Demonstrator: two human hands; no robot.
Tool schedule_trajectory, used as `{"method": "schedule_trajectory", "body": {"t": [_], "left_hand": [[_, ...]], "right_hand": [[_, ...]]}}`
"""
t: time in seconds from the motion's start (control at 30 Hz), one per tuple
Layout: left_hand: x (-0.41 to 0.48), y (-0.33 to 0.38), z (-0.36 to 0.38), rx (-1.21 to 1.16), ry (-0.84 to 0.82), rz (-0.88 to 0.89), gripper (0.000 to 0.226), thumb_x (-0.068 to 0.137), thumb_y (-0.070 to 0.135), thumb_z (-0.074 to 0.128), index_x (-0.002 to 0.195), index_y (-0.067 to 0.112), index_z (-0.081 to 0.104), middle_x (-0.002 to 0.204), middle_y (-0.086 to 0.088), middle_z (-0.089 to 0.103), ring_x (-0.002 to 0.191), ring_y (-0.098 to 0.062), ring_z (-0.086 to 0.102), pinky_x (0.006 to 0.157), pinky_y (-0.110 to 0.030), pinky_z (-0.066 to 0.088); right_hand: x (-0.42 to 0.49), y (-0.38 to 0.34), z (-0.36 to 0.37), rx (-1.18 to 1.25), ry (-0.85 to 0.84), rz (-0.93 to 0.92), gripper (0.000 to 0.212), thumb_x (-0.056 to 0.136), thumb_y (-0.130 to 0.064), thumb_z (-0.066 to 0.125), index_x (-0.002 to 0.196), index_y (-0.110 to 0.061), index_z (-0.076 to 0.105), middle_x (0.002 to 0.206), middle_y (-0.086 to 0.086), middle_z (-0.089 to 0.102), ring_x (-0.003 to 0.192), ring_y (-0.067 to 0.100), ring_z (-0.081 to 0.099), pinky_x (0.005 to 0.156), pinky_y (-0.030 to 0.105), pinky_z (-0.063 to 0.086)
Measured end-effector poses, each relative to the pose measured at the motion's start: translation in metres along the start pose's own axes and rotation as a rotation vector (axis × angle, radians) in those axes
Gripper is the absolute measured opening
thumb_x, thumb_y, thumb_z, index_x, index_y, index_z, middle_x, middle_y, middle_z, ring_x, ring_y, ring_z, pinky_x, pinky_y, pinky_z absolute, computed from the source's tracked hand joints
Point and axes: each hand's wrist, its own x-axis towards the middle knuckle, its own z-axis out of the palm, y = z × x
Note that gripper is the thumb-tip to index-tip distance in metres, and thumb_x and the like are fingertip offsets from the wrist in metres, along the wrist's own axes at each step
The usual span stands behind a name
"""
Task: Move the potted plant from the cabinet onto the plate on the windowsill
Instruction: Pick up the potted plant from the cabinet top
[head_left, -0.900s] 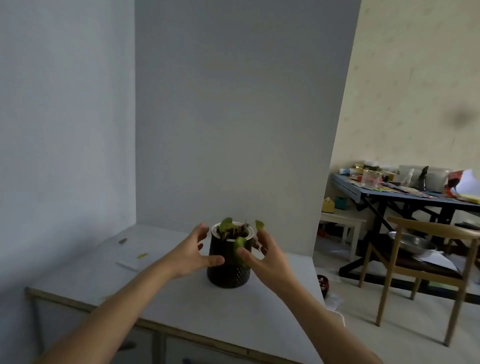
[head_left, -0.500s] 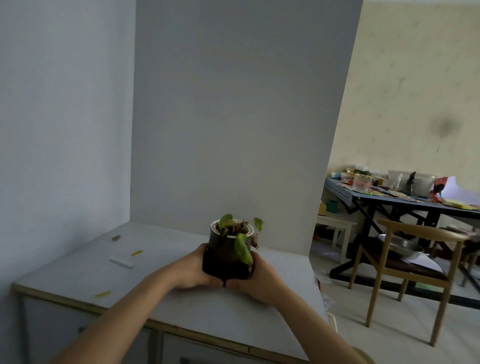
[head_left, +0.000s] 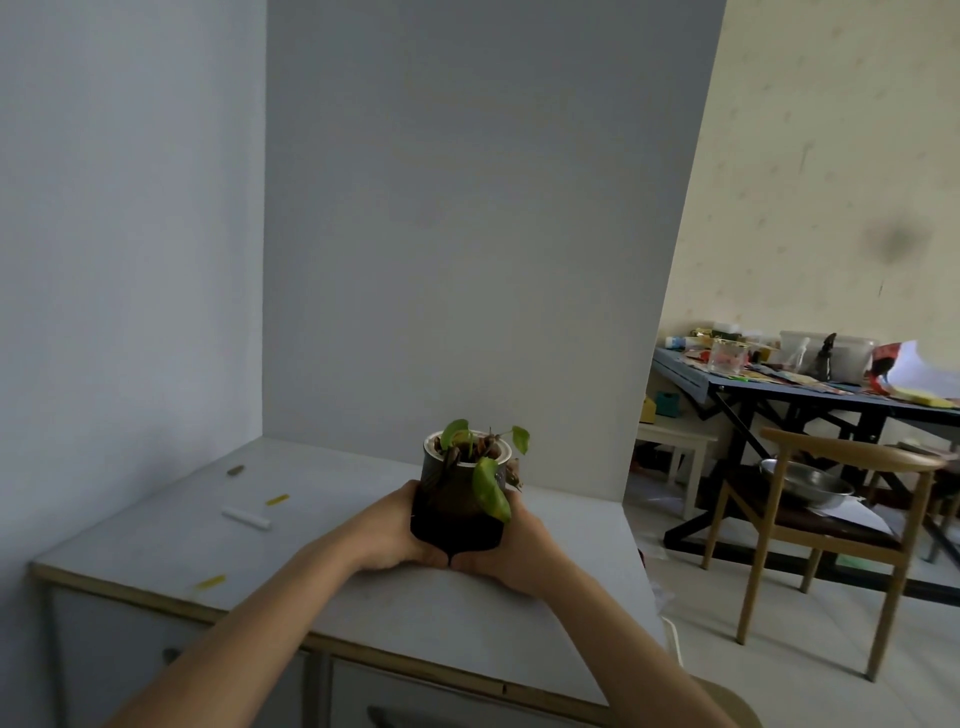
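Both hands, left hand (head_left: 395, 530) and right hand (head_left: 524, 540), press together around the base of the dark potted plant (head_left: 460, 493), cupping it just above the white cabinet top (head_left: 208, 540), likely to keep it upright, with no windowsill plate in view

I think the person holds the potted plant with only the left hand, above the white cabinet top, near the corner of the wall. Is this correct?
Not quite. The head view shows both hands on the potted plant: the left hand and the right hand cup the dark pot from either side. The rest stands: it is above the white cabinet top, near the wall corner.
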Motion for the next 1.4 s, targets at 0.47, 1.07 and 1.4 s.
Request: {"method": "schedule_trajectory", "body": {"t": [0.47,1.07,1.4], "left_hand": [[-0.002,0.005,0.0,0.036,0.031,-0.042,0.061,0.047,0.028,0.087,0.104,0.03,0.064,0.096,0.006,0.075,0.089,-0.006,0.07,0.072,-0.023,0.056],[-0.01,0.082,-0.073,-0.14,0.167,-0.008,0.061,0.073,0.008,0.086,0.127,0.009,0.06,0.12,-0.006,0.071,0.116,-0.019,0.066,0.097,-0.027,0.05],[0.003,0.153,-0.123,-0.221,0.188,0.032,0.063,0.076,0.007,0.083,0.134,0.007,0.057,0.13,-0.007,0.067,0.123,-0.018,0.061,0.104,-0.031,0.047]], "right_hand": [[0.0,-0.001,-0.002,0.013,0.014,-0.003,0.118,0.046,-0.059,0.09,0.146,-0.024,0.039,0.139,-0.003,0.059,0.127,0.019,0.059,0.104,0.038,0.052],[0.001,-0.071,-0.071,0.21,0.143,-0.186,0.085,0.054,-0.046,0.093,0.13,-0.023,0.062,0.12,-0.002,0.073,0.113,0.017,0.068,0.1,0.042,0.056],[0.008,-0.13,-0.145,0.223,0.173,-0.202,0.075,0.064,-0.038,0.092,0.131,-0.02,0.063,0.119,0.0,0.073,0.112,0.02,0.067,0.099,0.043,0.056]]}}
